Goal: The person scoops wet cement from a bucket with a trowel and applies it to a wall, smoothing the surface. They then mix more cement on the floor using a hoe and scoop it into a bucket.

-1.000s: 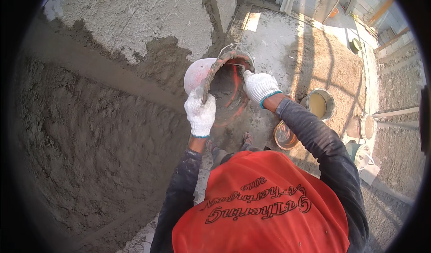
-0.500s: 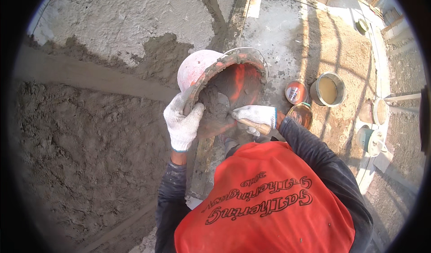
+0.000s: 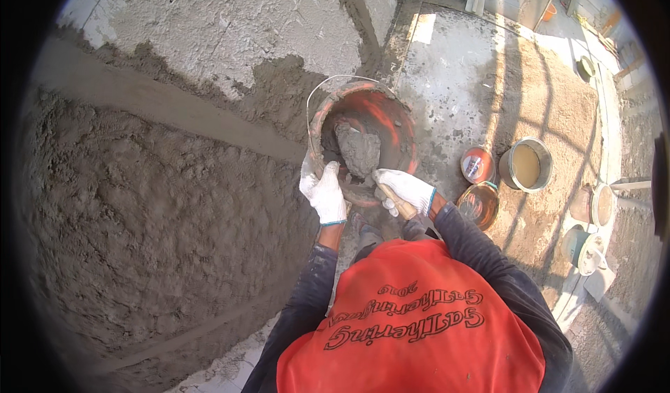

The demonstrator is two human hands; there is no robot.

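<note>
An orange-red bucket [image 3: 407,117], its inside smeared with grey mortar, is in front of me with its mouth turned up toward me. My left hand [image 3: 325,196], in a white knit glove, is closed on the near left of its rim, thumb inside. A white gloved right hand [image 3: 407,188] of mine grips a trowel by its wooden handle [image 3: 400,204]. The trowel's blade is inside the bucket, mostly hidden under a lump of wet mortar [image 3: 359,151]. The wire bail [image 3: 312,107] stands up along the bucket's far left side.
Rough wet plaster covers the wall [image 3: 153,218] at my left, crossed by a smooth band [image 3: 164,110]. To the right stand a metal pail of cloudy liquid [image 3: 525,167], a red-and-white tub [image 3: 477,165], a dark container [image 3: 479,206] and pale buckets [image 3: 583,248]. Sand [image 3: 565,107] lies beyond.
The bucket has swung from lying tilted rightward to facing up, and its bail has moved to the left. My left hand has shifted right. A mortar lump now shows on the trowel.
</note>
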